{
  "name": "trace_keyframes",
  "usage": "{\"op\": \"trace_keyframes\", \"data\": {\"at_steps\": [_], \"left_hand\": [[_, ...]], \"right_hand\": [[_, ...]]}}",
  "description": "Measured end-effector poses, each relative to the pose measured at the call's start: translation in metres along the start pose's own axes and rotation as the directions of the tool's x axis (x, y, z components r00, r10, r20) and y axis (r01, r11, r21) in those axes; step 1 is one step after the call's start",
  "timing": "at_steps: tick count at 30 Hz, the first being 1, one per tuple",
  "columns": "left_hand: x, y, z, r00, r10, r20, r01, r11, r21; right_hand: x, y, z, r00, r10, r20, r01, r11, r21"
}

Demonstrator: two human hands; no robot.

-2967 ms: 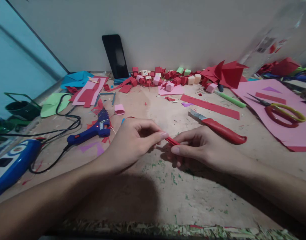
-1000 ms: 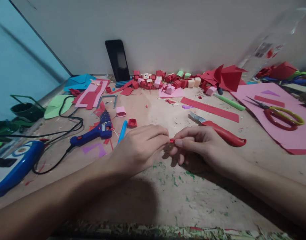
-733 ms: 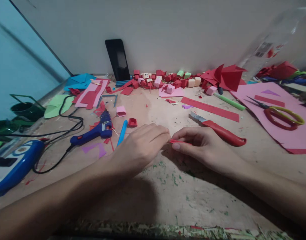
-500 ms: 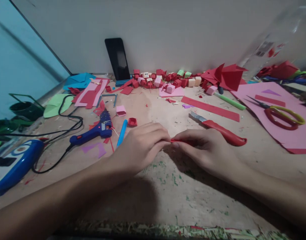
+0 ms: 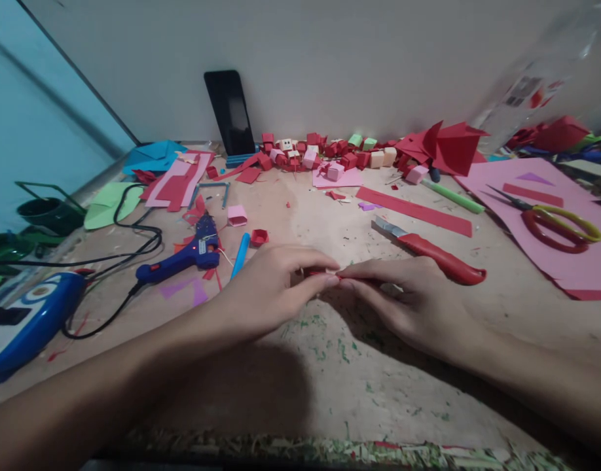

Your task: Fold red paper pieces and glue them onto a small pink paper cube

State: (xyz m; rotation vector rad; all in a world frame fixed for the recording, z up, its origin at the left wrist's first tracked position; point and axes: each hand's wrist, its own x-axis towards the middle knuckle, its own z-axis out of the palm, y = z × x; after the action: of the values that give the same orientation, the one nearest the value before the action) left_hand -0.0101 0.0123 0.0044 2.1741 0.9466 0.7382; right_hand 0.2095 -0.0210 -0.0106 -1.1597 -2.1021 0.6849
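Fingertips of my left hand (image 5: 285, 284) and my right hand (image 5: 408, 291) meet over the middle of the wooden table (image 5: 369, 399). Both pinch a small piece of red paper (image 5: 340, 277), mostly covered by the fingers. Just beyond my right hand lies a utility knife (image 5: 442, 258) with a red handle. Near my left hand are a blue stick (image 5: 240, 255), an open red paper box (image 5: 260, 238) and a pink paper box (image 5: 237, 216). A blue glue gun (image 5: 182, 256) with its light on lies further left.
Yellow-and-red scissors (image 5: 558, 226) rest on pink sheets (image 5: 575, 268) at the right. A red strip (image 5: 413, 211) and a green tube (image 5: 452, 196) lie beyond the knife. Several small paper cubes (image 5: 334, 171) line the back, beside a propped phone (image 5: 229, 111). A black cord (image 5: 156, 239) loops at left.
My left thumb and fingers have parted a little, with red paper showing between them. My right fingertips stay pinched close by. The view has shifted very slightly.
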Motion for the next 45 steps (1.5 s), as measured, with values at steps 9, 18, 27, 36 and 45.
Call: {"op": "trace_keyframes", "data": {"at_steps": [9,18,27,36,45], "left_hand": [[0.000,-0.004,-0.003,0.995,0.103,-0.009,-0.100,0.984,0.150],[0.000,-0.005,-0.002,0.982,0.185,0.036,-0.189,0.957,0.222],[-0.002,-0.011,0.007,0.943,0.330,0.051,-0.328,0.887,0.325],[0.004,-0.016,-0.009,0.972,0.229,0.048,-0.233,0.924,0.304],[0.011,-0.013,-0.015,0.998,-0.062,0.004,0.061,0.991,0.122]], "right_hand": [[0.005,-0.003,-0.007,0.995,0.054,0.085,-0.048,0.996,-0.072],[0.000,0.004,-0.005,0.996,-0.074,0.056,0.084,0.977,-0.195],[0.002,-0.006,-0.001,0.995,-0.060,0.074,0.072,0.983,-0.170],[0.012,0.003,-0.022,0.974,0.092,0.209,-0.069,0.991,-0.118],[0.020,0.008,-0.033,0.965,0.078,0.249,-0.047,0.990,-0.130]]}}
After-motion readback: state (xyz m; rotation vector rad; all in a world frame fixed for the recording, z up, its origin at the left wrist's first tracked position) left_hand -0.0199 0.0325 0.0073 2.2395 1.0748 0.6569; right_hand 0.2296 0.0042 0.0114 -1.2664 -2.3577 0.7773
